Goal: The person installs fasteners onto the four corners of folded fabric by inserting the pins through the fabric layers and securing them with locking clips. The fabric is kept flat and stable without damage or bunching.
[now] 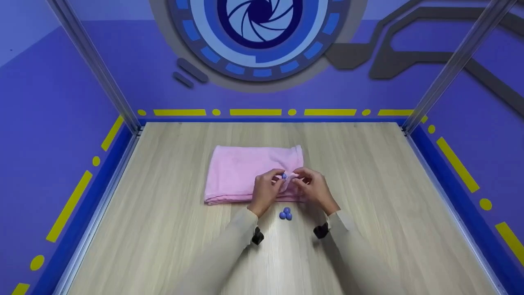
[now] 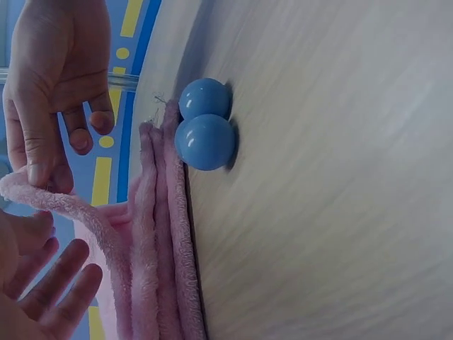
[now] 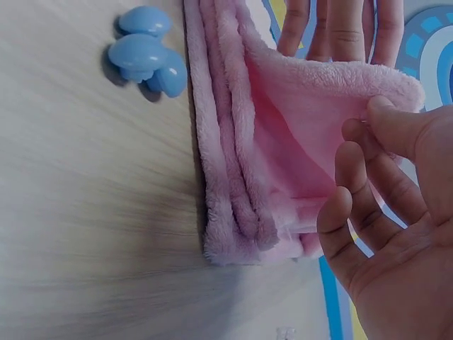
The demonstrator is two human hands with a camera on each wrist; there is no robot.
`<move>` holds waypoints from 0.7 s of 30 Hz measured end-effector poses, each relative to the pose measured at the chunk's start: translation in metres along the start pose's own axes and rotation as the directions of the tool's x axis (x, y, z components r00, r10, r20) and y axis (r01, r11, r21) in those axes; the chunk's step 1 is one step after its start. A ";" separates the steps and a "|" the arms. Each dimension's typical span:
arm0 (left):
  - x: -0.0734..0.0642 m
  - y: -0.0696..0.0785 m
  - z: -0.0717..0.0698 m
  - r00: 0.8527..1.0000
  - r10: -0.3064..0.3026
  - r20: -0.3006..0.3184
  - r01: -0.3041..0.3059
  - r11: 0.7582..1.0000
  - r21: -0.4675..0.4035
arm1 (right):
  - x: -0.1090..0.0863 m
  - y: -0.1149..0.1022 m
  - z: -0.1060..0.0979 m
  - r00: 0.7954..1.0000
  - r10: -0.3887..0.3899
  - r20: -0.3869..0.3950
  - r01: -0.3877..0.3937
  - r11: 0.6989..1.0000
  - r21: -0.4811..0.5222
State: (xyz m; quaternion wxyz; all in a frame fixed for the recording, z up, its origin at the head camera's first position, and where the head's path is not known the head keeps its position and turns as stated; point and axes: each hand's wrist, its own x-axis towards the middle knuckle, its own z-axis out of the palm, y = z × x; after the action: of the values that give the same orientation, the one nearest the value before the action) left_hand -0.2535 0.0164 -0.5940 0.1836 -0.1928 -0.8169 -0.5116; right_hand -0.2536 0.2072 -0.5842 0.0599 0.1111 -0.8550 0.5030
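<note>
A folded pink plush blanket [image 1: 241, 168] lies on the table, its right front part lifted between both hands. My left hand [image 1: 266, 188] pinches a blue mushroom-shaped piece [image 1: 284, 175] between thumb and index finger, right at the raised cloth. From the other side my right hand [image 1: 315, 188] pinches the blanket's raised edge [image 3: 333, 74] between thumb and forefinger, its other fingers loosely bent. Three more blue mushroom-shaped pieces [image 3: 138, 53] sit together on the table just before the blanket's front edge. In the left wrist view the held piece is mostly hidden.
The light wooden table [image 1: 172, 246] is bounded at the back and sides by blue panels [image 1: 123, 61] with yellow marks. Metal posts [image 1: 96, 61] stand at the back corners. Black wrist devices [image 1: 321, 230] sit on both sleeves.
</note>
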 end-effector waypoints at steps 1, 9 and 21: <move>0.000 0.000 0.000 1.000 0.000 -0.003 0.000 1.000 -0.007 | 0.000 0.000 0.000 1.000 0.004 -0.003 -0.003 1.000 0.005; 0.001 0.000 0.000 1.000 -0.003 -0.015 0.003 1.000 0.000 | 0.000 -0.001 0.002 1.000 0.000 -0.022 0.000 1.000 0.024; 0.001 0.001 0.002 1.000 -0.002 -0.012 0.002 1.000 -0.013 | 0.001 -0.001 0.004 1.000 -0.001 -0.016 0.001 1.000 -0.001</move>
State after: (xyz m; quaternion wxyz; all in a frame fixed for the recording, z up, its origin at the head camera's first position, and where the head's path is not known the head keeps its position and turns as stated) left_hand -0.2539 0.0184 -0.5931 0.1866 -0.1903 -0.8125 -0.5184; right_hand -0.2537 0.2026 -0.5850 0.0673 0.1075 -0.8547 0.5034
